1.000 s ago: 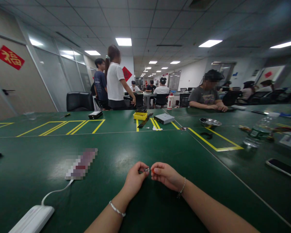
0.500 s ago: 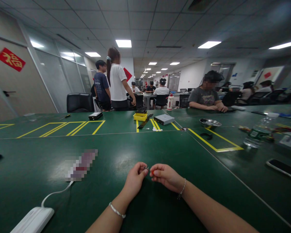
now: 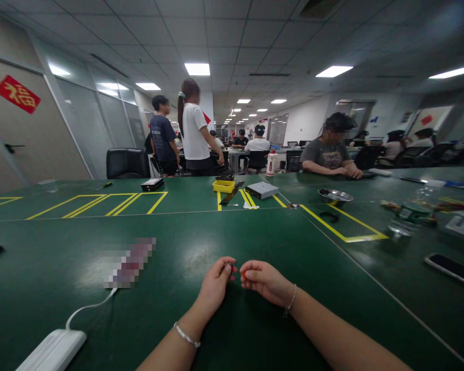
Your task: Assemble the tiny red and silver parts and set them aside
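My left hand (image 3: 215, 281) is closed in a pinch above the green table (image 3: 170, 319). Between its thumb and fingers sits a tiny dark metallic piece (image 3: 230, 265), mostly covered and too small to name. Just to the right, my right hand (image 3: 266, 281) pinches a small orange-red piece (image 3: 244, 274); only a bit of it shows past the thumb. The fingertips of both hands face each other with a narrow gap between them.
A white power strip (image 3: 54, 350) with a cable lies at lower left, by a blurred-out phone-like object (image 3: 133, 263). Farther off are a yellow bin (image 3: 223, 186), a grey box (image 3: 262, 190) and a metal bowl (image 3: 335, 196). A bottle (image 3: 410, 211) and a phone (image 3: 454, 269) lie right.
My left fingers have shifted slightly around the small metallic piece, which shows less now. My right hand has hardly moved. In the background, a standing person in white has moved a little to the right.
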Demonstrator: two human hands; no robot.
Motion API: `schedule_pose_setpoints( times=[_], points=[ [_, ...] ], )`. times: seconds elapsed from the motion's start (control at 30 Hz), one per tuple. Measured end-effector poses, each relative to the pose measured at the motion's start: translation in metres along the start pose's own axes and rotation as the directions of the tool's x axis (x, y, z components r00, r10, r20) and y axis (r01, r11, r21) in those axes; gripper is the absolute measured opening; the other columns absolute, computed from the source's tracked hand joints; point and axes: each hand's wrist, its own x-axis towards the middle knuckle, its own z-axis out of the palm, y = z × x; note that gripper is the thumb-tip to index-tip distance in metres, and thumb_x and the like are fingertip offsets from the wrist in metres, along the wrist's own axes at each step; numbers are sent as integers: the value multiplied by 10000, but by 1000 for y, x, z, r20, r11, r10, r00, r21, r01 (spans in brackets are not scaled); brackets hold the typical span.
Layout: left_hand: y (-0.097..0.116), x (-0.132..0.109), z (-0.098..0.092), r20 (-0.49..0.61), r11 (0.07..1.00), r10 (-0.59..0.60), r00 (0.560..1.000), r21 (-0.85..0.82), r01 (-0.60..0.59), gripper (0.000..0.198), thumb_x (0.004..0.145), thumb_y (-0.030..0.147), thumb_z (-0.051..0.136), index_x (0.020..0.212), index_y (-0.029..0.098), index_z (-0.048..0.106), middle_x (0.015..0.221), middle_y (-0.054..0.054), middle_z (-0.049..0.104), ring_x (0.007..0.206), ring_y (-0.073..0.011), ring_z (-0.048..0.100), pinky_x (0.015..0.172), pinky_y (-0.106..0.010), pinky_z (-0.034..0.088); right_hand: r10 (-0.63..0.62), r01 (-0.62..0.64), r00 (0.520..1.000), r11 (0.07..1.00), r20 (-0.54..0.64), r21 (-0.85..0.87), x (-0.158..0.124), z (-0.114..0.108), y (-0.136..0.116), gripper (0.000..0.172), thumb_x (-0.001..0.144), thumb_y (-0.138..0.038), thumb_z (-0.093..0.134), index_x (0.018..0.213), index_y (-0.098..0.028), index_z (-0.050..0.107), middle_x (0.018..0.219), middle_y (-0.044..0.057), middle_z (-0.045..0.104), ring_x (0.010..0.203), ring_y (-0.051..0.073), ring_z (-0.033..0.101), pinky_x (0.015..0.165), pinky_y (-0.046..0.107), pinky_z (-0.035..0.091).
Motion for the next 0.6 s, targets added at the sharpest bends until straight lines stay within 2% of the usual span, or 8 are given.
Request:
schedule_pose_setpoints(
  times=[0.2,0.37,0.47,0.6],
  points=[
    [0,-1,0,6,995,21,1000,98,-22,206,718,278,436,873,159,503,651,6,525,611,-117,486,607,-243,378,1,-1,1000,1000,-4,10,-2,1,-1,146,632,-133,572,772,-115,535,672,22,572,618,89,533,695,288,376],
    [1,-1,1,-53,994,-8,999,105,14,230,666,233,499,883,161,476,633,30,487,586,-100,465,582,-223,371,2,-2,1000,1000,-1,11,-2,3,-3,137,627,-133,576,757,-119,535,682,21,570,630,91,533,695,287,377],
    [2,0,2,-51,994,-25,998,106,30,200,631,201,525,820,160,478,649,25,502,587,-98,466,576,-217,369,-8,8,1000,1000,2,15,-2,3,-3,153,602,-122,597,742,-122,537,701,17,568,640,88,532,693,280,377],
    [5,0,2,-53,980,5,999,199,5,122,589,168,546,702,166,500,585,43,482,567,-98,452,557,-210,352,-5,5,1000,1000,11,-4,-1,1,-1,186,576,-118,621,745,-118,543,712,15,569,615,80,531,670,263,378]
  ],
)
